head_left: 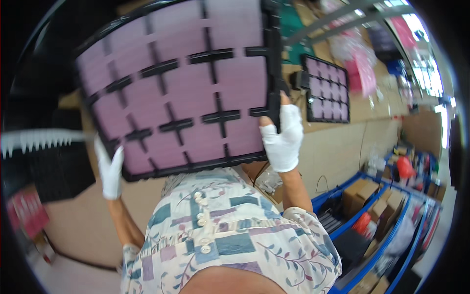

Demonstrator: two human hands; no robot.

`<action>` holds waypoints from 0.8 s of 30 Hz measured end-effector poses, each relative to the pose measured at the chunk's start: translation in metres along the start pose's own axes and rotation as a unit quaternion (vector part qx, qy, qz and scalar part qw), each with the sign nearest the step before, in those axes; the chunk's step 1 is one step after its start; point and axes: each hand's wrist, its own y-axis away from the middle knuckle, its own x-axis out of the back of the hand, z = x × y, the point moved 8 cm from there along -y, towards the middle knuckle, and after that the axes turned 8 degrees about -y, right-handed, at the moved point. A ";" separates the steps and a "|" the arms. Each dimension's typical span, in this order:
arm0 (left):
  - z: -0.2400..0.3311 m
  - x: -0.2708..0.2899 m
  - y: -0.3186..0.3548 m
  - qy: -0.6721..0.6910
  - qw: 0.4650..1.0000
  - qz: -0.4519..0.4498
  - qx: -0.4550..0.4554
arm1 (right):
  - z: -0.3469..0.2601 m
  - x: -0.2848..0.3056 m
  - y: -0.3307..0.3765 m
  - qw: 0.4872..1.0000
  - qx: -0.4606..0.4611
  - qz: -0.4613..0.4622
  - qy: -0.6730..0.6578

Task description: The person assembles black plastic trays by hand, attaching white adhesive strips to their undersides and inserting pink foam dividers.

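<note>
Both gloved hands, left hand (pixel 110 171) at 7 o'clock and right hand (pixel 283 137) at 3, are clamping edges of the black tray (pixel 183 85) w/ pink packets; prob. light, stiff but floppy-loaded, so grip rims.

The black tray (pixel 186 88) hides the left hand (pixel 110 169)'s fingers and most of the table (pixel 333 147) behind it. The blue bins (pixel 372 210) at right blur; their contents stay unclear.

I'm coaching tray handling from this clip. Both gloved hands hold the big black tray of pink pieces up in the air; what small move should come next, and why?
Probably level the tray and lower it toward the bench, beside the smaller tray. It is tilted, gripped only at its edges by the left hand and right hand, so the pink pieces might slide.
</note>
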 end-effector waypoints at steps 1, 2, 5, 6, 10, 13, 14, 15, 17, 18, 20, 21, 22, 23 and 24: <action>0.018 0.009 0.002 -0.003 0.999 0.018 -0.029 | 0.005 0.006 -0.005 0.999 -0.020 0.000 -0.032; 0.052 0.003 0.004 0.043 0.998 0.030 -0.033 | 0.018 0.024 -0.009 0.996 -0.048 0.022 -0.070; 0.152 -0.065 -0.002 -0.051 0.995 -0.034 -0.085 | 0.088 0.088 -0.009 0.990 -0.058 0.123 0.024; 0.199 -0.110 -0.003 -0.066 0.984 -0.060 -0.152 | 0.121 0.110 -0.006 0.985 -0.114 0.127 0.019; 0.307 -0.287 -0.001 -0.129 0.918 -0.257 -0.273 | 0.294 0.224 0.035 0.960 -0.205 0.186 0.026; 0.326 -0.432 0.018 -0.211 0.839 -0.395 -0.308 | 0.391 0.288 0.058 0.937 -0.286 0.197 0.019; 0.326 -0.474 0.029 -0.209 0.829 -0.420 -0.305 | 0.424 0.310 0.069 0.932 -0.298 0.207 0.027; 0.320 -0.514 0.039 -0.207 0.818 -0.444 -0.302 | 0.460 0.328 0.080 0.926 -0.309 0.216 0.035; 0.282 -0.588 0.051 -0.206 0.815 -0.479 -0.254 | 0.512 0.349 0.084 0.918 -0.335 0.196 0.078; 0.265 -0.613 0.056 -0.216 0.807 -0.507 -0.214 | 0.536 0.358 0.092 0.910 -0.348 0.196 0.110; 0.232 -0.650 0.063 -0.247 0.791 -0.543 -0.137 | 0.567 0.366 0.091 0.901 -0.356 0.156 0.193; 0.218 -0.659 0.057 -0.273 0.784 -0.547 -0.110 | 0.569 0.352 0.071 0.917 -0.355 0.135 0.124; 0.208 -0.667 0.050 -0.293 0.789 -0.530 -0.103 | 0.587 0.345 0.056 0.921 -0.343 0.130 0.131; 0.202 -0.678 0.048 -0.310 0.789 -0.521 -0.101 | 0.604 0.344 0.049 0.921 -0.338 0.129 0.146; 0.199 -0.685 0.044 -0.330 0.777 -0.525 -0.106 | 0.610 0.341 0.034 0.924 -0.308 0.122 0.190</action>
